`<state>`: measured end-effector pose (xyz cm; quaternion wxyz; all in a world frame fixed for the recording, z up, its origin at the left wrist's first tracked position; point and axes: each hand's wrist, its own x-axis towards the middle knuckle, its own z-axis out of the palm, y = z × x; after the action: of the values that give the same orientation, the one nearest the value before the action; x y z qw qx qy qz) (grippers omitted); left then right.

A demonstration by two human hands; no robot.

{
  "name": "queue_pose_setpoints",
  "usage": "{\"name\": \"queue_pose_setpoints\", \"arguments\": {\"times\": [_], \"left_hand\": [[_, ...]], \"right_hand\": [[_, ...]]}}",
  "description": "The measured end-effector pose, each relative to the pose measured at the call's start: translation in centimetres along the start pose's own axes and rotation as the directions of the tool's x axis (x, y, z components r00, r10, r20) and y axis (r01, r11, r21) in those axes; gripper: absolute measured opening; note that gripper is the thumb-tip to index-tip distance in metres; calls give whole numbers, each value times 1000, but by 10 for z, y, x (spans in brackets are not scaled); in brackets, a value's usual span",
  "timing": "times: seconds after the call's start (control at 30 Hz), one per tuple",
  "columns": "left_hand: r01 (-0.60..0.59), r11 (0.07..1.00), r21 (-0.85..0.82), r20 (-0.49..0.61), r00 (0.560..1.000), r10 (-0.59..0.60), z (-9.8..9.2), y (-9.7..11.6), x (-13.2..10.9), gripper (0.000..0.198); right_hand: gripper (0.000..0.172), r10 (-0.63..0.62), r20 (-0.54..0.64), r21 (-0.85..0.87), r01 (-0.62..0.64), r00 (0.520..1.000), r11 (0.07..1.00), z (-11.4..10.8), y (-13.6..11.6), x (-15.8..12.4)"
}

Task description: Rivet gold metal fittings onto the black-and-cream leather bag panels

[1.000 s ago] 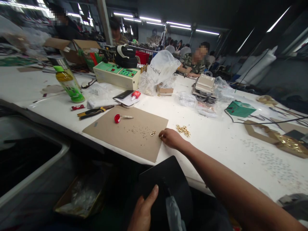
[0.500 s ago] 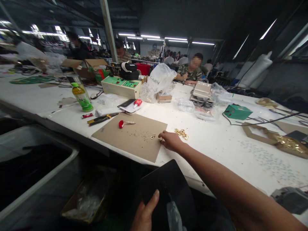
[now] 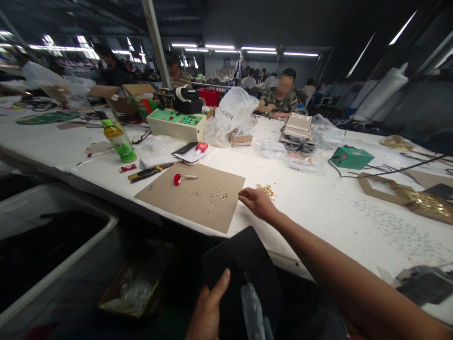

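Note:
My right hand (image 3: 257, 203) rests on the white table (image 3: 318, 212) at the right edge of a brown cardboard sheet (image 3: 191, 203). Its fingers are curled together and point left; whatever they pinch is too small to make out. A small gold clasp (image 3: 224, 196) lies on the cardboard just left of the fingertips. A little heap of gold hardware (image 3: 267, 190) sits right behind the hand. My left hand (image 3: 208, 309) is low, below the table edge, with its thumb over a flat black panel (image 3: 244, 259) that it grips.
A red-capped tool (image 3: 177, 178) and a yellow-handled cutter (image 3: 148, 172) lie near the cardboard's far side. A green bottle (image 3: 118, 137), a control box (image 3: 177, 123), a plastic bag (image 3: 235, 108) and a small green box (image 3: 350, 157) stand farther back. Other people work beyond. A grey bin (image 3: 71, 255) sits at the left.
My right hand has drawn back a little to the right, off the cardboard's edge, and the gold bit seen at its fingertips no longer shows. The left hand keeps its grip on the black panel.

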<state>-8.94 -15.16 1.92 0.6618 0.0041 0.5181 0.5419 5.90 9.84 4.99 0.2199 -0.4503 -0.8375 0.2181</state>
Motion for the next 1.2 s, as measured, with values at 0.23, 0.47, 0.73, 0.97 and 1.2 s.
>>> {"name": "queue_pose_setpoints", "arguments": {"times": [0.23,0.47,0.73,0.97,1.2], "left_hand": [[-22,999,34,133,991,17,17,6,-10,52],[-142,981,133,196,974,114,42,-4,-33,56],[-418,797,436,284,904,320,60,-20,-59,60],[-587,445,676,426,804,414,68,-29,-73,56],[-660,257,706,529,732,429,66,-40,-70,46]], "right_hand": [[22,40,-312,361,80,949,929,-45,-25,-111],[41,32,-250,413,77,968,907,-47,-61,-201],[15,36,-375,413,133,926,901,-47,-70,-230],[15,33,-451,375,156,892,914,-60,-72,-244],[18,88,-495,372,119,864,921,-59,-68,-253]]}}
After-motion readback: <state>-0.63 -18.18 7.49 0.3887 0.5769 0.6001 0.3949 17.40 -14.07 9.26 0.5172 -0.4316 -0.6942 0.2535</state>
